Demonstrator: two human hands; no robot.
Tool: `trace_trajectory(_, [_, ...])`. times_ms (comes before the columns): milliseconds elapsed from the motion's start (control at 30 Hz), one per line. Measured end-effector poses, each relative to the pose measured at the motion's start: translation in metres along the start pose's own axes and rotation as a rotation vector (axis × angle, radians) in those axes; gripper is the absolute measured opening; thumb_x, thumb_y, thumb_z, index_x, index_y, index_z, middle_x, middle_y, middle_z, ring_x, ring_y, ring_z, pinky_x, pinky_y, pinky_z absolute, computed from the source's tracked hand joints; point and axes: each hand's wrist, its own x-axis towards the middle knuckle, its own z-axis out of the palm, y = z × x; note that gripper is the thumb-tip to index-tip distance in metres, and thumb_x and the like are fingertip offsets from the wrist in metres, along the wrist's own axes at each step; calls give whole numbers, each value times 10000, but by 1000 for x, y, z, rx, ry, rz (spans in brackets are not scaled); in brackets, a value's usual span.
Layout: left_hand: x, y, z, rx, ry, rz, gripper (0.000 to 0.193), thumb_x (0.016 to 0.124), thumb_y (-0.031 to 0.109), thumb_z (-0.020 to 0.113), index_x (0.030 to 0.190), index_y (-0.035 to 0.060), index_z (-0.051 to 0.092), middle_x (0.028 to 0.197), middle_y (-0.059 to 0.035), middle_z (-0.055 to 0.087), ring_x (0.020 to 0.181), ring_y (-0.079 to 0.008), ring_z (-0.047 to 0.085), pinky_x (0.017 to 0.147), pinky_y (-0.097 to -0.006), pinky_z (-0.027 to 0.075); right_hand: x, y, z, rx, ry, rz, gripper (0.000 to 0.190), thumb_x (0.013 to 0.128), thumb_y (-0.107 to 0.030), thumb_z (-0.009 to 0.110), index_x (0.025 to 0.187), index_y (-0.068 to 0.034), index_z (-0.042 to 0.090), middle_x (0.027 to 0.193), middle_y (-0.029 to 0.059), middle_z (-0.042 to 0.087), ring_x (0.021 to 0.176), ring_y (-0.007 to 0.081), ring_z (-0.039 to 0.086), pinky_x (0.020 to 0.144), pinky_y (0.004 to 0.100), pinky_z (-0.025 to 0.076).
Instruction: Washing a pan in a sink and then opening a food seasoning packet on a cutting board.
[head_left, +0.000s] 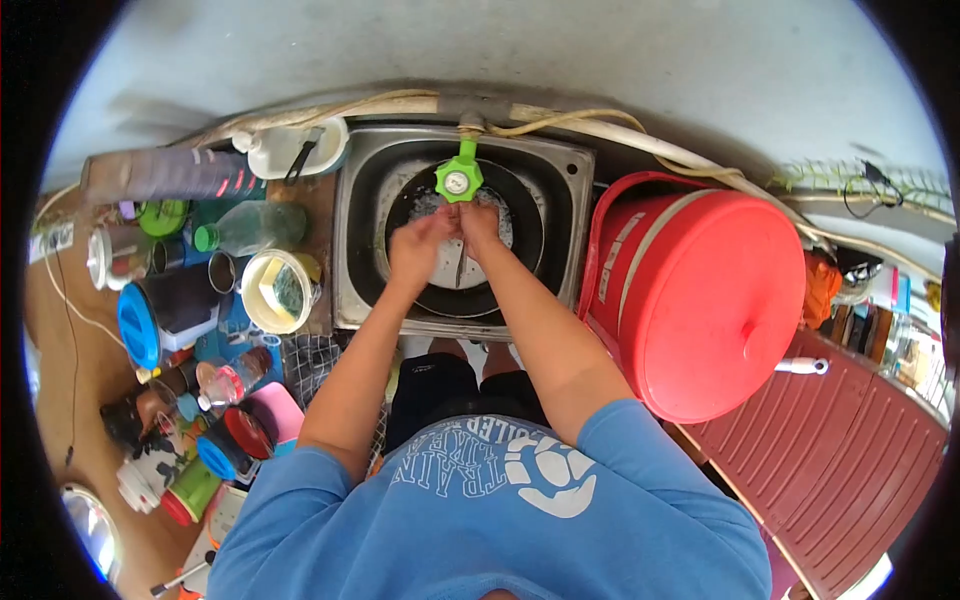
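Observation:
A round dark pan (527, 251) sits inside the stainless steel sink (351, 225), with foam or water and a pale area in its middle. Over it hangs a tap with a green star-shaped handle (459, 180). Just below the tap my left hand (417, 246), blurred, is close against my right hand (481, 226). A thin, dark utensil (460, 268) points down toward me from my right hand, which appears closed around its upper part. The tap handle hides part of the fingers, so my left hand's grip is unclear.
A large red lidded bucket (712, 300) stands right of the sink. On the left are a white tub with a sponge (283, 289), a green-capped plastic bottle (255, 227) and a white container (330, 146). A pipe (375, 107) runs along the wall.

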Motion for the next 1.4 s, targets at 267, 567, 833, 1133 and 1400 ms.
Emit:
trace_trajectory(267, [33, 4, 35, -476, 165, -163, 203, 936, 99, 549, 1091, -14, 615, 984, -124, 666, 893, -198, 645, 801, -306, 503, -19, -8, -15, -657, 113, -953, 193, 927, -189, 583, 985, -5, 578, 815, 188, 653, 662, 325, 611, 655, 375, 499])
trace_trajectory(567, [64, -108, 48, 56, 16, -409, 204, 864, 152, 575, 1013, 31, 644, 939, -145, 673, 935, -281, 665, 801, -398, 554, -78, -23, -87, -746, 499, -707, 264, 878, -179, 650, 1007, 27, 547, 831, 187, 645, 766, 373, 634, 713, 410, 498])
trace_trajectory(833, [111, -53, 114, 1295, -278, 601, 349, 766, 101, 607, 1114, 121, 626, 1051, -134, 613, 1022, -311, 580, 871, -454, 480, -87, 4, -135, -1262, 514, -124, 318, 835, -262, 645, 883, 51, 667, 870, 289, 655, 888, 442, 641, 826, 504, 505])
trace_trajectory(1133, [6, -114, 62, 1206, -671, 138, 497, 751, 97, 621, 1245, 80, 565, 1223, -204, 552, 1123, -392, 537, 981, -434, 443, -107, 11, -145, -1199, 526, -195, 355, 852, -300, 576, 803, 28, 704, 836, 263, 664, 861, 428, 649, 822, 485, 509])
trace_trajectory(1400, [101, -75, 90, 1474, -359, 561, 392, 809, 67, 554, 1198, 112, 576, 1302, -196, 528, 1218, -353, 497, 938, -489, 459, -112, 17, -155, -1291, 403, -356, 452, 874, -337, 491, 799, 62, 690, 816, 295, 643, 844, 432, 647, 830, 492, 497])
